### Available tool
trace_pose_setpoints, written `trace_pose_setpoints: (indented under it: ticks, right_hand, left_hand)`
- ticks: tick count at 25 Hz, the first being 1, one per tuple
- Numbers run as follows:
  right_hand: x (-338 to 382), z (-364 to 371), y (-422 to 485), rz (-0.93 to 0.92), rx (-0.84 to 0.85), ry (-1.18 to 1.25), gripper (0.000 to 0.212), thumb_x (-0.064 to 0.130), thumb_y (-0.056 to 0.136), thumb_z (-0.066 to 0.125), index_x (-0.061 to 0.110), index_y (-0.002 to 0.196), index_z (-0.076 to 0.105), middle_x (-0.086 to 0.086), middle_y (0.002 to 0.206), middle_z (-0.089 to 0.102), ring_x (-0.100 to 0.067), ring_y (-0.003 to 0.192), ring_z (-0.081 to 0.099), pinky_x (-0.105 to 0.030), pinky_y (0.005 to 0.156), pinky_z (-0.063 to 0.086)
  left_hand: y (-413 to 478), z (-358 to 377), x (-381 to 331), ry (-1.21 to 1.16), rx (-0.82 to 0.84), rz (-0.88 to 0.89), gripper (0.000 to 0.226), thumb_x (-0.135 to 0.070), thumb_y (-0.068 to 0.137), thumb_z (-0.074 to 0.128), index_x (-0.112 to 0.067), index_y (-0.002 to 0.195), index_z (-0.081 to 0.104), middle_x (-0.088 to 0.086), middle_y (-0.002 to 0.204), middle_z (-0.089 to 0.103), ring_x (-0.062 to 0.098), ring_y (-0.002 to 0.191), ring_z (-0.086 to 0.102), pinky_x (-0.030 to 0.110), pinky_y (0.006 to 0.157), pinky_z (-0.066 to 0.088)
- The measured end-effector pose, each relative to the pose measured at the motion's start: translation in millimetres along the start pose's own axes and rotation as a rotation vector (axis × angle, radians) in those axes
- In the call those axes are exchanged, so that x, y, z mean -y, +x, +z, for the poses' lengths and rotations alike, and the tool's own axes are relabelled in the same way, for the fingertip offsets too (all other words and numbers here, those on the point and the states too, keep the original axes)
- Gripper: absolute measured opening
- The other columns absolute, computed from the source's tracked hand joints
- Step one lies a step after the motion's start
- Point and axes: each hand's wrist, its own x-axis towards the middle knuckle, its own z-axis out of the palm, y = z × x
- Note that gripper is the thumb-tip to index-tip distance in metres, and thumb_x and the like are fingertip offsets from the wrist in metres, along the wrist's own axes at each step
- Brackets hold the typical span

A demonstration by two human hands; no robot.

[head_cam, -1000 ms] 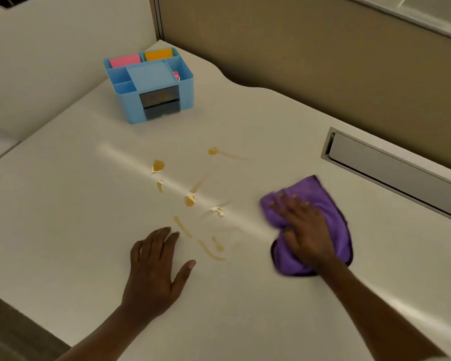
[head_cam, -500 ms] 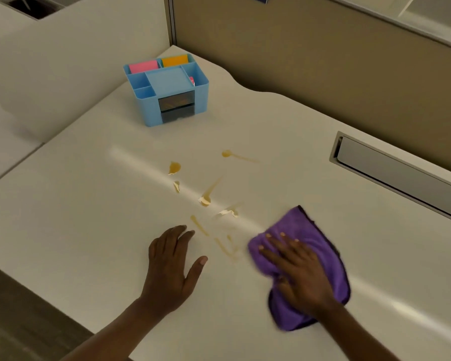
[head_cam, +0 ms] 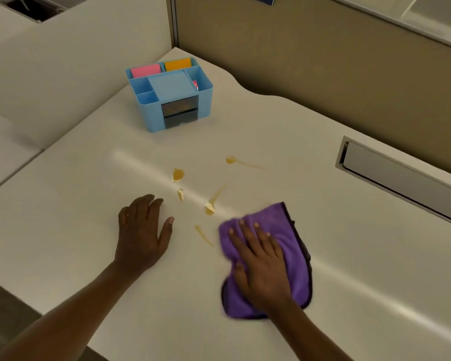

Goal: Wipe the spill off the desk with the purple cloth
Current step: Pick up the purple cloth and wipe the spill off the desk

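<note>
A purple cloth [head_cam: 292,243] lies flat on the white desk [head_cam: 76,204], pressed down by my right hand [head_cam: 261,264] with fingers spread on top of it. Amber spill marks [head_cam: 210,207] dot the desk just left of and beyond the cloth: a blob [head_cam: 178,174], a streak [head_cam: 241,162] farther back, and a thin streak [head_cam: 203,235] touching the cloth's left edge. My left hand [head_cam: 141,230] rests palm down on the desk to the left of the spill, holding nothing.
A blue desk organiser [head_cam: 171,93] with pink and orange pads stands at the back. A recessed metal cable slot [head_cam: 401,178] runs along the right rear. Partition walls enclose the back, and the desk's front edge runs lower left.
My right hand slid the cloth leftward over the nearest spill marks, which no longer show. The left hand stays planted; the camera view shifted.
</note>
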Motion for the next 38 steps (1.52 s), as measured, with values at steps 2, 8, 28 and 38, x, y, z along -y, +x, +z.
trace_pose_setpoints:
  ticks: [2, 8, 28, 38]
  right_hand:
    - [-54, -20, -13, -0.192, 0.098, 0.007, 0.076, 0.038, 0.089, 0.049, 0.039, 0.162, 0.028, 0.011, 0.173, 0.022, -0.019, 0.160, 0.021, -0.043, 0.126, 0.021]
    - [-143, -55, 148, 0.676, -0.165, 0.003, 0.063, 0.039, 0.104, 0.035, 0.022, 0.164, 0.025, -0.011, 0.172, 0.025, -0.037, 0.157, 0.024, -0.055, 0.125, 0.026]
    - [-87, -21, 232, 0.023, -0.061, -0.016, 0.067, 0.030, 0.091, 0.046, 0.023, 0.158, 0.042, -0.007, 0.165, 0.040, -0.032, 0.152, 0.039, -0.045, 0.116, 0.038]
    - [-136, -45, 308, 0.674, -0.196, -0.011, 0.057, 0.034, 0.108, 0.031, 0.016, 0.162, 0.026, -0.019, 0.167, 0.031, -0.044, 0.153, 0.029, -0.058, 0.124, 0.027]
  left_hand:
    - [-2, 5, 5, -0.023, -0.027, -0.007, 0.048, -0.040, 0.101, 0.046, -0.003, 0.128, 0.061, 0.018, 0.130, 0.060, 0.040, 0.122, 0.058, 0.050, 0.096, 0.041]
    - [0, 10, 4, -0.021, 0.002, 0.023, 0.054, -0.044, 0.100, 0.043, -0.002, 0.130, 0.061, 0.017, 0.132, 0.059, 0.037, 0.123, 0.055, 0.049, 0.099, 0.039]
    - [-3, 10, 5, -0.027, 0.047, 0.007, 0.057, -0.048, 0.100, 0.042, -0.004, 0.133, 0.060, 0.015, 0.135, 0.060, 0.035, 0.127, 0.057, 0.049, 0.105, 0.039]
    - [0, 13, 7, -0.017, 0.027, 0.021, 0.059, -0.050, 0.102, 0.041, -0.005, 0.135, 0.059, 0.015, 0.137, 0.060, 0.034, 0.128, 0.056, 0.049, 0.105, 0.039]
